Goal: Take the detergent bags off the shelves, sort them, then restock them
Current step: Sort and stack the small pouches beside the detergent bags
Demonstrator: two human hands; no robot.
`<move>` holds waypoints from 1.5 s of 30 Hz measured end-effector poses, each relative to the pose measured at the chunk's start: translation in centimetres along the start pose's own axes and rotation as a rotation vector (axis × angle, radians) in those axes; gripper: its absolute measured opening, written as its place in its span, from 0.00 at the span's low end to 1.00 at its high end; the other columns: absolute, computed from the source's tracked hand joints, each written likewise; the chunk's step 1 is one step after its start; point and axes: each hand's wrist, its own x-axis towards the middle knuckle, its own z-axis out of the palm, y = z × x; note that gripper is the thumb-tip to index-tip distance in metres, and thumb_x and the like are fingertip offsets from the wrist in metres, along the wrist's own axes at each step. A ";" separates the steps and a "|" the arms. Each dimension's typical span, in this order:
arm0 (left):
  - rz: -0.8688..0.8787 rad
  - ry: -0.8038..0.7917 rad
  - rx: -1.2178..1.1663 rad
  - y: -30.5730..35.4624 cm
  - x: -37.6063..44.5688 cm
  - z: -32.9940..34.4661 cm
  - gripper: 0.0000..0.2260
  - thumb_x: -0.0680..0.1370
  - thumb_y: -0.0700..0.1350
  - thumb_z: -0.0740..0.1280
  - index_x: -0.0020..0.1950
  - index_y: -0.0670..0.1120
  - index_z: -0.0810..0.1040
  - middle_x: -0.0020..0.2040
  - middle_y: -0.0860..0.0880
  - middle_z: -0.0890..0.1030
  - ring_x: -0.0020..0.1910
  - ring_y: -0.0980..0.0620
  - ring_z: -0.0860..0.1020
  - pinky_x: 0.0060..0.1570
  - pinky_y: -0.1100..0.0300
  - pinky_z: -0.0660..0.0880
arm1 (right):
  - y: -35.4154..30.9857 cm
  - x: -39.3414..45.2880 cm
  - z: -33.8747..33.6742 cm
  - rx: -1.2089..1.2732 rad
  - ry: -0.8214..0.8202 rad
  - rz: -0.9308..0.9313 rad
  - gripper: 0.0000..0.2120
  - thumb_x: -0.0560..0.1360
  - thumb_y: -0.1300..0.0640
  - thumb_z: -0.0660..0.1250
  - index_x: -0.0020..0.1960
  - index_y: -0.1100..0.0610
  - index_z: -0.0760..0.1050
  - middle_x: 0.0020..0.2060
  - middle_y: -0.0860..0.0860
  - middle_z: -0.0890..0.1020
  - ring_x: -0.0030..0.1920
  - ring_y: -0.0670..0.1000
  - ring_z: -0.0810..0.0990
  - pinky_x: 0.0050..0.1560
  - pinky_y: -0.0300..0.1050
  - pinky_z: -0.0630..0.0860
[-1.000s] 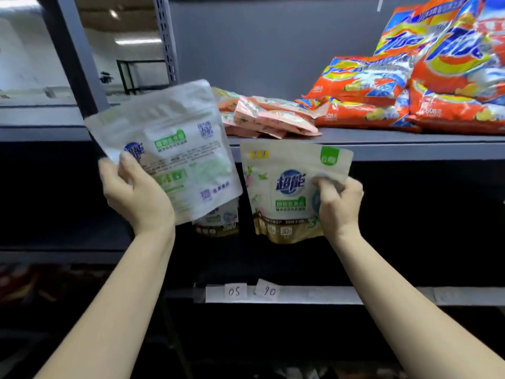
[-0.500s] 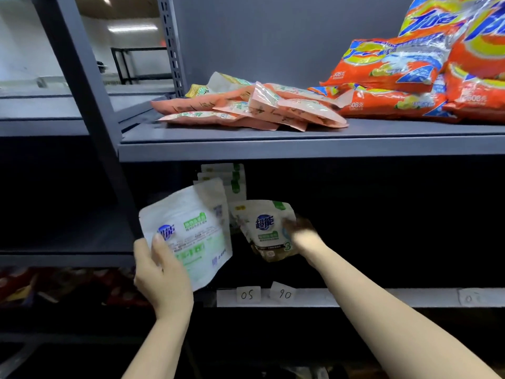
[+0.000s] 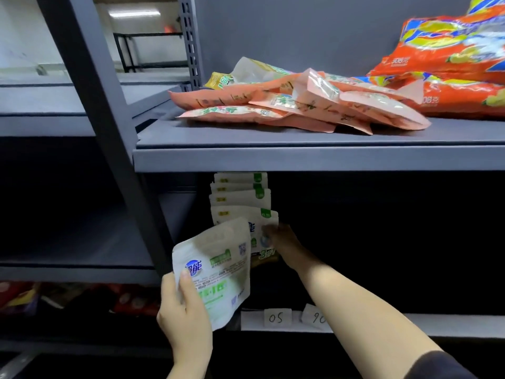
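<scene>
Restocking looks to be the step in hand, and it turns on one relation: the row of white stand-up detergent pouches with green corner tabs on the dim middle shelf lies at about one o'clock from the left hand, up and deeper in.

That hand grips a white flat-bottomed detergent pouch with blue logo and green print by its lower left corner, thumb across the front. The pouch stands nearly upright, top leaning toward one o'clock, its printed face to the camera and overlapping the row's front pouch from the viewer's side; whether the two touch cannot be told.

The right hand reaches into the shelf, in shadow, fingers on the right edge of the frontmost white pouch with gold base in the row. Whether it pinches the pouch or merely steadies it cannot be told.

By this reading the right hand is nearer the row, while the left must carry its pouch toward one o'clock, long axis upright, to seat it in front.

Handwritten white paper labels sit on the grey metal shelf edge at four o'clock from the left hand. Pink flat pouches and orange detergent bags lie on the grey upper shelf.
</scene>
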 end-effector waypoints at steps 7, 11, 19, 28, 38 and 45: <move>-0.019 -0.036 0.006 -0.3 0.7 0.8 0.13 0.81 0.49 0.58 0.36 0.52 0.68 0.35 0.58 0.78 0.33 0.60 0.75 0.29 0.69 0.70 | 0.3 1.9 1.7 -0.034 0.044 0.013 0.13 0.77 0.61 0.64 0.60 0.60 0.75 0.49 0.55 0.80 0.46 0.51 0.78 0.45 0.40 0.73; -0.034 -0.031 0.025 0.2 0.8 1.3 0.14 0.82 0.48 0.58 0.35 0.50 0.66 0.31 0.51 0.75 0.30 0.56 0.73 0.30 0.60 0.69 | 0.4 1.5 1.1 -0.084 0.113 -0.004 0.21 0.74 0.59 0.68 0.66 0.58 0.69 0.57 0.53 0.78 0.58 0.55 0.77 0.53 0.43 0.73; -0.111 0.025 -0.027 0.8 0.8 3.4 0.11 0.81 0.47 0.58 0.39 0.46 0.68 0.35 0.49 0.75 0.36 0.49 0.73 0.35 0.56 0.68 | -0.1 -1.5 -1.2 -0.514 0.204 -0.188 0.16 0.77 0.50 0.65 0.59 0.60 0.75 0.54 0.55 0.80 0.55 0.55 0.79 0.46 0.41 0.70; -0.144 -0.137 -0.028 -0.7 -1.8 6.7 0.11 0.82 0.48 0.58 0.59 0.48 0.75 0.50 0.44 0.80 0.51 0.43 0.77 0.50 0.54 0.72 | -1.2 -6.9 -1.2 -0.273 -0.355 -0.070 0.11 0.80 0.55 0.62 0.61 0.54 0.76 0.50 0.45 0.78 0.46 0.40 0.77 0.34 0.22 0.70; -0.189 -0.941 0.081 -3.6 -0.8 10.2 0.33 0.74 0.42 0.67 0.75 0.58 0.58 0.70 0.55 0.64 0.64 0.55 0.70 0.58 0.63 0.71 | 0.0 -6.4 -4.5 -0.280 -0.327 -0.090 0.10 0.76 0.64 0.65 0.55 0.54 0.76 0.50 0.46 0.78 0.52 0.45 0.78 0.47 0.28 0.71; -0.207 -0.664 0.185 -4.9 3.4 10.0 0.31 0.75 0.35 0.65 0.76 0.49 0.59 0.72 0.45 0.67 0.66 0.45 0.71 0.56 0.63 0.70 | -0.4 -5.1 -3.9 -0.386 -0.072 -0.068 0.10 0.80 0.57 0.60 0.57 0.59 0.76 0.49 0.53 0.81 0.52 0.53 0.80 0.53 0.44 0.76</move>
